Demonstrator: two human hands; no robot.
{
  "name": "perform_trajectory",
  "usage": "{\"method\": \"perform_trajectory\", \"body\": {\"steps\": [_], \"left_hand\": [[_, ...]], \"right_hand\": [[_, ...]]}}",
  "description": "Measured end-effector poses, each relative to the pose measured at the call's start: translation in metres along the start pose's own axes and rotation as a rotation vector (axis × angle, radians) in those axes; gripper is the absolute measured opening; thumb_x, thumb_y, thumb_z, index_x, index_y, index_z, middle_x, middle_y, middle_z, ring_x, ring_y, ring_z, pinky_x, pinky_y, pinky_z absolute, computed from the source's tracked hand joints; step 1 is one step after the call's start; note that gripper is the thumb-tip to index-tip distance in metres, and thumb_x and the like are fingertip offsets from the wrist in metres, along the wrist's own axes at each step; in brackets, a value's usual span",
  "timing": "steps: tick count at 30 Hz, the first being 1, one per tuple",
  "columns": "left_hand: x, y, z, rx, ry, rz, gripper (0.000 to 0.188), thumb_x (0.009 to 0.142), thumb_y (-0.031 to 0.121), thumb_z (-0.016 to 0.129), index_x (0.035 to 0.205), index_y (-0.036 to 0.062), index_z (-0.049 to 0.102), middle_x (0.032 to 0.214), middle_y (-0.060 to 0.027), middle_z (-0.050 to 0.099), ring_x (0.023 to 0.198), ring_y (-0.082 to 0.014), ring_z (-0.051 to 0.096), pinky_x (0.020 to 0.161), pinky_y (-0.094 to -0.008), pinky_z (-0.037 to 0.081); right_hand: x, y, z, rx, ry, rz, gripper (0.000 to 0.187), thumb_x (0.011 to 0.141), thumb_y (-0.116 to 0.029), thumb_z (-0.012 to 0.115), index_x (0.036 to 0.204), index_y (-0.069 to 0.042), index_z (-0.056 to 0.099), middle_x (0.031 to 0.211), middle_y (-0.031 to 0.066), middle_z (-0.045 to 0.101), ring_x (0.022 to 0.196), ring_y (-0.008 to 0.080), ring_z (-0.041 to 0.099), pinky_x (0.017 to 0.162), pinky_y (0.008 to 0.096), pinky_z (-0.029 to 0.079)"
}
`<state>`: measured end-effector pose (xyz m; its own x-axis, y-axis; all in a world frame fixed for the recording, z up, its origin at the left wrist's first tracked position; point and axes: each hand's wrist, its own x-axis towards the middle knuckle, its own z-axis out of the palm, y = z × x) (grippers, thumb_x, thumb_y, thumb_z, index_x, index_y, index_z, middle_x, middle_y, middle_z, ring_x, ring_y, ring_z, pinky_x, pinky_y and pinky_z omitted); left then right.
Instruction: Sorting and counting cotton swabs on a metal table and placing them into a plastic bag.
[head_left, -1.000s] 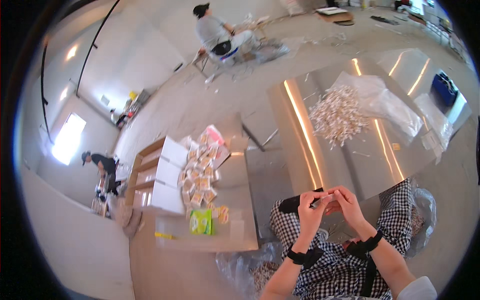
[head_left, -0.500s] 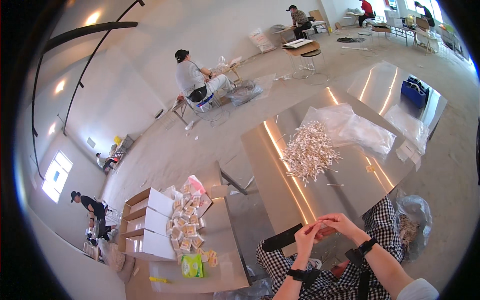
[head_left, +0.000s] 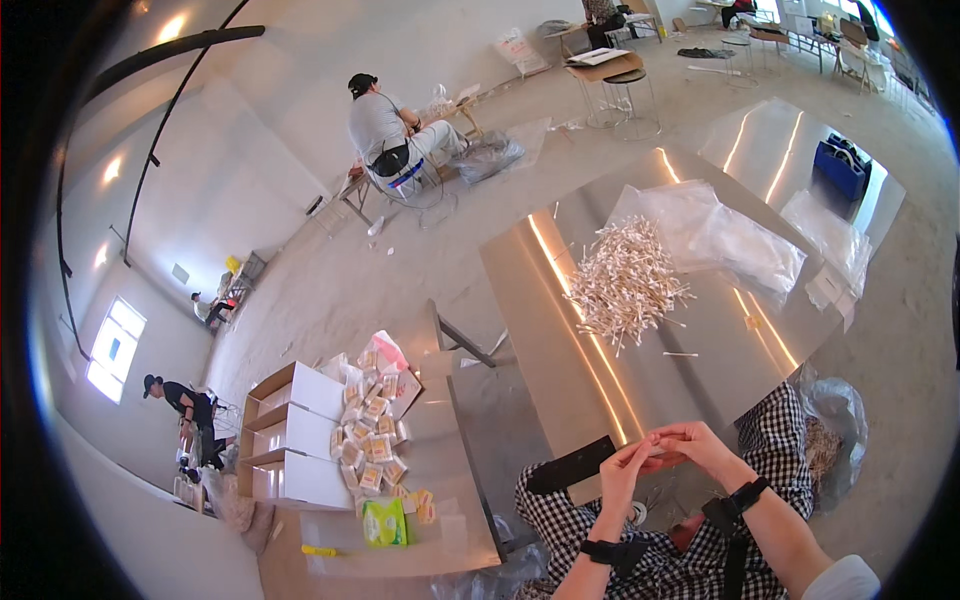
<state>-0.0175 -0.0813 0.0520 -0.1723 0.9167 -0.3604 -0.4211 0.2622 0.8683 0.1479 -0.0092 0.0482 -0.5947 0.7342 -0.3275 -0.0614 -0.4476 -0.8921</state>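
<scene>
My left hand (head_left: 622, 472) and my right hand (head_left: 696, 446) meet at the near edge of the metal-topped table (head_left: 690, 390). Both are closed, fingertips pinched together; whatever lies between them is too small or hidden to make out. Beyond them on the tabletop lies a large heap of cotton swabs (head_left: 628, 285). One loose cotton swab (head_left: 681, 354) rests apart, nearer to my hands. A black flat object (head_left: 570, 468) lies by my left hand, across my checked trouser leg.
Clear plastic bags (head_left: 735, 245) lie behind the heap, with a blue bag (head_left: 840, 170) farther right. On the left table, small packs of swabs (head_left: 375, 440) sit beside white divided boxes (head_left: 295, 425) and a green packet (head_left: 384, 522). A seated person (head_left: 385, 125) works beyond.
The view has shifted slightly, so the table and swab heap sit a little differently in it. My hands remain together, fingers pinched, at the table's edge.
</scene>
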Motion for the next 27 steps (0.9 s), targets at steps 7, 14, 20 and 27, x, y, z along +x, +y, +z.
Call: {"method": "perform_trajectory", "body": {"steps": [7, 14, 20, 27], "left_hand": [[0.001, -0.001, -0.003, 0.039, -0.006, 0.110, 0.030, 0.098, 0.009, 0.060, 0.126, -0.0014, 0.063, 0.116, -0.0107, 0.069, 0.084, -0.0134, 0.069, 0.074, -0.0237, 0.057], [-0.005, -0.015, -0.002, 0.240, 0.085, 0.308, 0.027, 0.096, 0.012, 0.063, 0.120, 0.0011, 0.067, 0.107, -0.0069, 0.070, 0.082, -0.0093, 0.067, 0.068, -0.0200, 0.052], [-0.031, -0.006, -0.015, 0.309, 0.245, 0.257, 0.023, 0.095, 0.008, 0.064, 0.116, 0.0013, 0.066, 0.099, -0.0032, 0.065, 0.077, -0.0092, 0.064, 0.069, -0.0207, 0.052], [-0.046, 0.007, -0.016, 0.100, 0.244, 0.222, 0.027, 0.095, 0.003, 0.060, 0.122, -0.0018, 0.054, 0.091, -0.0081, 0.067, 0.079, -0.0140, 0.066, 0.071, -0.0259, 0.056]], "right_hand": [[0.002, -0.007, 0.012, 0.008, -0.017, -0.004, 0.032, 0.096, -0.010, 0.060, 0.125, 0.004, 0.061, 0.110, 0.0094, 0.070, 0.095, 0.0153, 0.069, 0.084, 0.0286, 0.057], [0.003, 0.011, 0.010, -0.160, 0.008, -0.085, 0.035, 0.097, -0.012, 0.060, 0.127, 0.005, 0.059, 0.110, 0.0102, 0.070, 0.095, 0.0154, 0.068, 0.082, 0.0280, 0.054], [-0.031, -0.009, 0.065, -0.618, 0.128, -0.471, 0.037, 0.095, -0.011, 0.058, 0.130, 0.000, 0.056, 0.113, 0.0185, 0.068, 0.097, 0.0315, 0.069, 0.082, 0.0360, 0.054], [-0.039, -0.016, 0.084, -0.780, 0.212, -0.668, 0.045, 0.088, -0.008, 0.065, 0.132, -0.006, 0.055, 0.113, 0.0183, 0.067, 0.095, 0.0382, 0.066, 0.078, 0.0419, 0.056]]}}
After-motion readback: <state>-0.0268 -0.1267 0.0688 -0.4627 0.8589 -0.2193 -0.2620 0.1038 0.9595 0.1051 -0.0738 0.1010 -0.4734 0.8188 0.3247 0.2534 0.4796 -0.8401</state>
